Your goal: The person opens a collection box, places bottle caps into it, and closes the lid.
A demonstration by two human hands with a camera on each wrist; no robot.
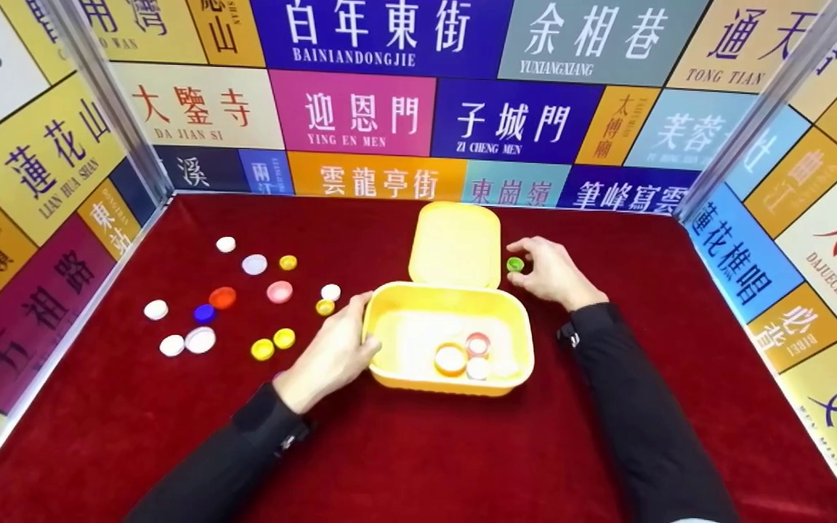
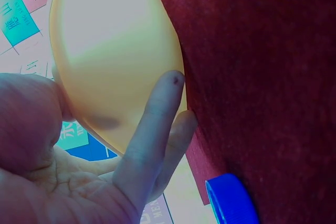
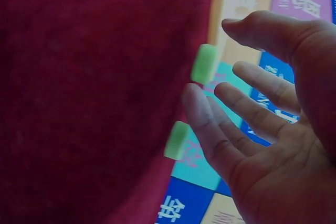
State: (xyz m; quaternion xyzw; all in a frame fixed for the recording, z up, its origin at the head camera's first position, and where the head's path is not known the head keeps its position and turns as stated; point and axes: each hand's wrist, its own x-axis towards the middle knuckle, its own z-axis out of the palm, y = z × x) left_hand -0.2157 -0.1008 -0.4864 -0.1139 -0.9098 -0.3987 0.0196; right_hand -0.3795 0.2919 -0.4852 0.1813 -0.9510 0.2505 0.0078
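Note:
The left hand [image 1: 333, 356] grips the left wall of a yellow box [image 1: 447, 385], its thumb over the rim; the left wrist view shows the fingers [image 2: 152, 124] along the wall. Inside the box lie an orange-rimmed cap [image 1: 450, 359], a red-rimmed cap [image 1: 478, 344] and a white cap [image 1: 476, 368]. Beyond the box, the right hand [image 1: 553, 272] has its thumb and fingers apart around a green cap [image 1: 515, 264]. In the right wrist view two green caps [image 3: 204, 64] [image 3: 177, 140] stand near the spread fingers of the right hand [image 3: 262, 124], with a gap between thumb and fingers.
The yellow lid [image 1: 456, 247] lies flat behind the box. Left of the box, many caps are scattered on the red cloth [image 1: 418, 457], among them a red cap [image 1: 222, 298], a blue cap [image 1: 204, 313] and a pink cap [image 1: 280, 292]. Printed panels [image 1: 360, 112] surround the cloth.

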